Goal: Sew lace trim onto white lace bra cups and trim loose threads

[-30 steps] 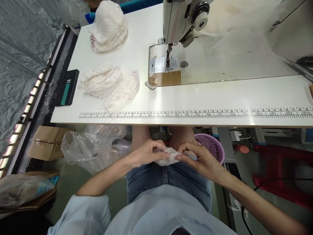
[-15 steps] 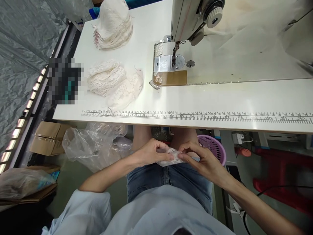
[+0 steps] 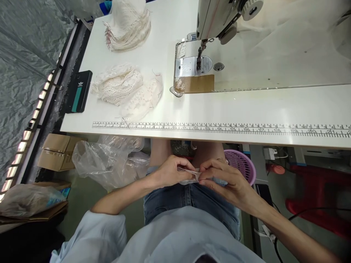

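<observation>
Over my lap, below the table edge, a small piece of white lace fabric (image 3: 187, 179) is pinched between both hands. My left hand (image 3: 171, 171) grips its left part, thumb and fingers closed. On its right end, the fingertips of my right hand (image 3: 219, 178) are pressed together. The fingers cover much of the piece. On the table lie a bundle of white lace (image 3: 117, 84) and a flatter lace piece (image 3: 144, 96) with loose threads. Farther back sits a stack of white fabric pieces (image 3: 128, 29).
A sewing machine (image 3: 214, 22) stands on the white table (image 3: 246, 109), which has a printed ruler (image 3: 219, 128) along its front. A black phone (image 3: 79, 91) lies at the left edge. Below are a purple basket (image 3: 241, 164), plastic bags (image 3: 106, 164) and a cardboard box (image 3: 57, 151).
The lace in my hands has turned from showing its patterned face to a narrow, folded edge. My hands stay closed on it. The view has shifted slightly.
</observation>
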